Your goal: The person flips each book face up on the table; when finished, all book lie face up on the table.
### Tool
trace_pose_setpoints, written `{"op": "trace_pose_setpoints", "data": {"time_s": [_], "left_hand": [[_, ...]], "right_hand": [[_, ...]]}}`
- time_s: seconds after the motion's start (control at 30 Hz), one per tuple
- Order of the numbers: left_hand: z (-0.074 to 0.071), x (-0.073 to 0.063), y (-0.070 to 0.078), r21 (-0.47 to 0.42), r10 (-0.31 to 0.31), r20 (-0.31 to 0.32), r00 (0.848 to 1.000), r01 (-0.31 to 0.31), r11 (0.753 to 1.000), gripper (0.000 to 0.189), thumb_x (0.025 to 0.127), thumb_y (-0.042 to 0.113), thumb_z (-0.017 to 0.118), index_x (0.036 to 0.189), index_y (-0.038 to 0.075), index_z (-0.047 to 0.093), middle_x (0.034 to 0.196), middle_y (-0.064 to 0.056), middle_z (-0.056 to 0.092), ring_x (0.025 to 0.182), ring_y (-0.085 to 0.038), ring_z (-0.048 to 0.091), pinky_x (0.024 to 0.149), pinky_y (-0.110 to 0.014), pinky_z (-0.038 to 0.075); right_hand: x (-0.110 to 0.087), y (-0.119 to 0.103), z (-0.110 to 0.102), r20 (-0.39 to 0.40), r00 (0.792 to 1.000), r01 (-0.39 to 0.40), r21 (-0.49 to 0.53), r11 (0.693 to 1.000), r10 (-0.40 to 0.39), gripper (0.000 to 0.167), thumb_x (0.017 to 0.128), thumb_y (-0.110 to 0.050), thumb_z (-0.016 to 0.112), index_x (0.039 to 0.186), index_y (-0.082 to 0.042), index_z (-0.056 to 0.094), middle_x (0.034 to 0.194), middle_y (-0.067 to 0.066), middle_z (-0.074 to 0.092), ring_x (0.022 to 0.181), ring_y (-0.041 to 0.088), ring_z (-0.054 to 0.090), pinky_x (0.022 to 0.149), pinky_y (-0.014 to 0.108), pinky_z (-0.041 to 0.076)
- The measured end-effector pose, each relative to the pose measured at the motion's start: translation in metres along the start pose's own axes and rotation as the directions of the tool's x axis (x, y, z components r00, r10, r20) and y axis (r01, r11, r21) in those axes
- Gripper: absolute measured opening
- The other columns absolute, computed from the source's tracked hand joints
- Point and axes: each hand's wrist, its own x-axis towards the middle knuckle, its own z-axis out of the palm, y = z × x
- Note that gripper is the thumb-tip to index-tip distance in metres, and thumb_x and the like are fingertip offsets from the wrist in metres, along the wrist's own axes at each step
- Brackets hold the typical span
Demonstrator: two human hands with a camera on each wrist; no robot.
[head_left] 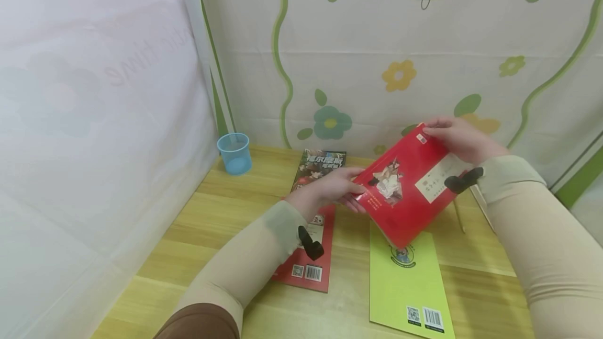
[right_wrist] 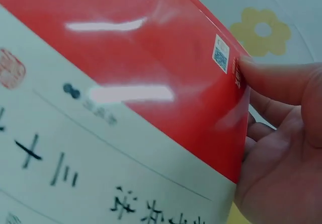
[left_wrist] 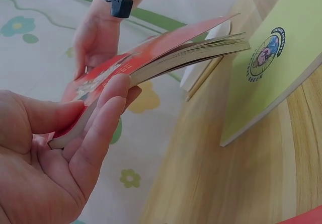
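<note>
"Where do we find the red book (head_left: pixel 407 192)?"

"We see it tilted above the table (head_left: pixel 202 224), between both hands and near the far edge."

"How do we read each grasp?"

"The left hand (head_left: pixel 332 190) pinches its left corner, and the right hand (head_left: pixel 464 137) grips its upper right edge; both thumbs press the cover."

"What else do we notice?"

"We have the yellow book (head_left: pixel 405 292) flat below, well in from the far edge, and the cup (head_left: pixel 237 161) at the far left corner."
</note>
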Motion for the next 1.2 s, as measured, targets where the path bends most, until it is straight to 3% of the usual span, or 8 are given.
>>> {"op": "trace_pose_setpoints", "data": {"time_s": [0.2, 0.47, 0.67, 0.8, 0.97, 1.1, 1.2], "left_hand": [[-0.005, -0.001, 0.0, -0.039, 0.015, -0.01, 1.0, -0.015, 0.999, 0.053, 0.098, 0.003, 0.056, 0.149, 0.013, 0.043, 0.102, -0.018, 0.069, 0.072, -0.037, 0.071, 0.067, -0.043, 0.061], [-0.013, -0.002, 0.004, -0.067, 0.056, -0.034, 0.998, -0.058, 0.996, 0.049, 0.099, 0.003, 0.055, 0.147, 0.01, 0.044, 0.106, -0.018, 0.068, 0.074, -0.036, 0.072, 0.067, -0.042, 0.061], [-0.016, 0.0, 0.003, -0.067, 0.065, -0.047, 0.997, -0.068, 0.995, 0.048, 0.1, 0.003, 0.052, 0.147, 0.009, 0.043, 0.105, -0.02, 0.067, 0.076, -0.036, 0.072, 0.07, -0.045, 0.06], [-0.017, 0.002, 0.001, -0.076, 0.052, -0.078, 0.996, -0.058, 0.995, 0.048, 0.1, 0.005, 0.052, 0.147, 0.01, 0.043, 0.103, -0.02, 0.068, 0.076, -0.035, 0.072, 0.069, -0.043, 0.061], [-0.016, 0.004, -0.003, -0.12, 0.018, -0.105, 0.994, -0.031, 0.992, 0.049, 0.1, 0.005, 0.053, 0.147, 0.011, 0.043, 0.101, -0.021, 0.069, 0.077, -0.034, 0.072, 0.076, -0.047, 0.06], [-0.013, 0.004, -0.006, -0.165, -0.019, -0.099, 0.995, 0.003, 0.986, 0.049, 0.101, 0.005, 0.053, 0.148, 0.012, 0.043, 0.103, -0.022, 0.07, 0.077, -0.034, 0.072, 0.081, -0.049, 0.058], [-0.009, 0.004, -0.009, -0.192, -0.032, -0.085, 0.996, 0.015, 0.981, 0.05, 0.101, 0.005, 0.051, 0.149, 0.012, 0.041, 0.102, -0.022, 0.07, 0.077, -0.034, 0.072, 0.079, -0.047, 0.059]], "right_hand": [[-0.005, 0.011, -0.011, 0.041, 0.999, 0.015, -0.044, 0.999, -0.013, 0.056, 0.096, -0.046, 0.06, 0.131, -0.003, 0.053, 0.112, 0.016, 0.062, 0.092, 0.035, 0.066, 0.074, 0.047, 0.059], [-0.018, 0.032, -0.026, 0.109, 0.991, 0.081, -0.049, 0.996, -0.075, 0.046, 0.101, -0.035, 0.056, 0.128, 0.002, 0.057, 0.112, 0.012, 0.066, 0.101, 0.027, 0.064, 0.085, 0.036, 0.055], [-0.022, 0.049, -0.033, 0.124, 0.986, 0.095, 0.111, 0.989, -0.109, 0.026, 0.104, -0.019, 0.051, 0.117, -0.001, 0.064, 0.104, 0.002, 0.069, 0.098, 0.018, 0.066, 0.087, 0.031, 0.055], [-0.026, 0.057, -0.033, 0.111, 0.988, 0.077, 0.225, 0.971, -0.104, 0.022, 0.105, -0.013, 0.049, 0.11, -0.009, 0.069, 0.098, -0.001, 0.069, 0.091, 0.016, 0.066, 0.085, 0.029, 0.056], [-0.029, 0.059, -0.023, 0.06, 0.993, 0.067, 0.406, 0.912, -0.099, 0.026, 0.104, -0.009, 0.049, 0.103, -0.015, 0.074, 0.097, -0.001, 0.071, 0.089, 0.014, 0.067, 0.082, 0.025, 0.056], [-0.026, 0.061, -0.014, 0.029, 0.996, 0.051, 0.584, 0.81, -0.084, 0.028, 0.103, -0.005, 0.049, 0.097, -0.012, 0.076, 0.093, 0.0, 0.072, 0.084, 0.012, 0.066, 0.08, 0.023, 0.056], [-0.024, 0.062, -0.008, 0.012, 1.0, 0.015, 0.599, 0.8, -0.027, 0.023, 0.103, -0.012, 0.053, 0.097, -0.015, 0.076, 0.094, -0.003, 0.071, 0.087, 0.01, 0.064, 0.086, 0.022, 0.053]]}}
